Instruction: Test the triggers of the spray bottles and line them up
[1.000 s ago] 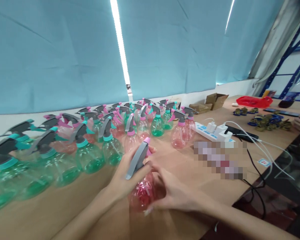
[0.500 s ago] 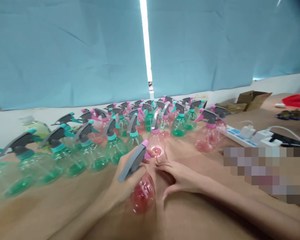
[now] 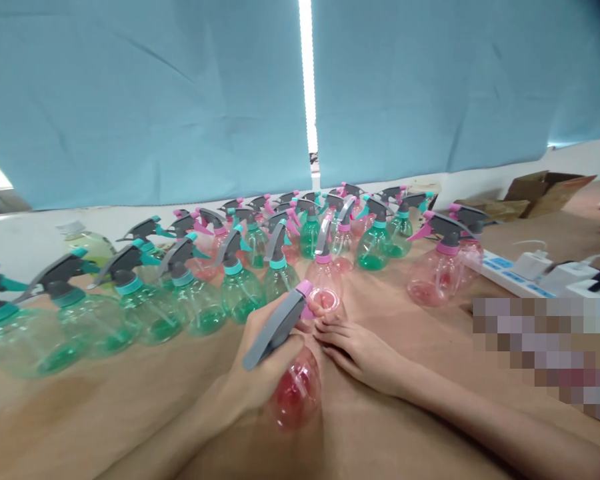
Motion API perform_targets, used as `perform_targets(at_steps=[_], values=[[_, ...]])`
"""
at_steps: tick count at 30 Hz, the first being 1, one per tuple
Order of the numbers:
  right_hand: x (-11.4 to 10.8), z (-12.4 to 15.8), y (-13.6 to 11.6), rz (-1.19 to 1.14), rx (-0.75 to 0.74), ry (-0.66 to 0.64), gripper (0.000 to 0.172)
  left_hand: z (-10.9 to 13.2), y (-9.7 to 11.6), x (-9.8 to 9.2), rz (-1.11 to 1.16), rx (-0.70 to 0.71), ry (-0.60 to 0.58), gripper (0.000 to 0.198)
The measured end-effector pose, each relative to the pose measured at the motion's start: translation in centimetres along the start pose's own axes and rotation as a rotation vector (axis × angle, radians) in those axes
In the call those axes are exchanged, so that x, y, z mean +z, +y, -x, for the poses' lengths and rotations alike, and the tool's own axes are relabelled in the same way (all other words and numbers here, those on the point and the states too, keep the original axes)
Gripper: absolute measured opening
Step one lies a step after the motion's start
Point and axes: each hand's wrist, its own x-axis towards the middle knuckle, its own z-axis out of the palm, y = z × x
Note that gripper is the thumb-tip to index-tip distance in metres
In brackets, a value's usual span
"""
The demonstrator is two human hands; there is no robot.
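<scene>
Standing at the frame's lower centre, a pink spray bottle (image 3: 297, 395) is held by the left hand (image 3: 264, 373), its grip closed around the neck; the right hand (image 3: 359, 350) is kept empty just beside, fingers slightly bent, above the desk (image 3: 380, 437).

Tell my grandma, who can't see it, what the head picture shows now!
The left hand grips a pink spray bottle by its top, the right hand beside it. Many green and pink bottles crowd the table behind them.
</scene>
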Motion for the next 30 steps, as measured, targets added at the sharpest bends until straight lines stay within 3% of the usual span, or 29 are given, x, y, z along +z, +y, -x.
perform_targets(at_steps=[5, 19, 30], values=[[-0.42, 0.09, -0.02, -0.052, 0.019, -0.034, 0.034, -0.03, -0.28, -0.16, -0.018, -0.020, -0.021, 0.018], [-0.92, 0.15, 0.00, -0.096, 0.012, -0.059, 0.033, -0.40, 0.35, -0.14, -0.061, 0.025, -0.048, 0.010], [-1.06, 0.24, -0.15, -0.074, 0.011, -0.053, 0.034, -0.32, -0.41, -0.39, -0.089, -0.010, -0.044, 0.004]])
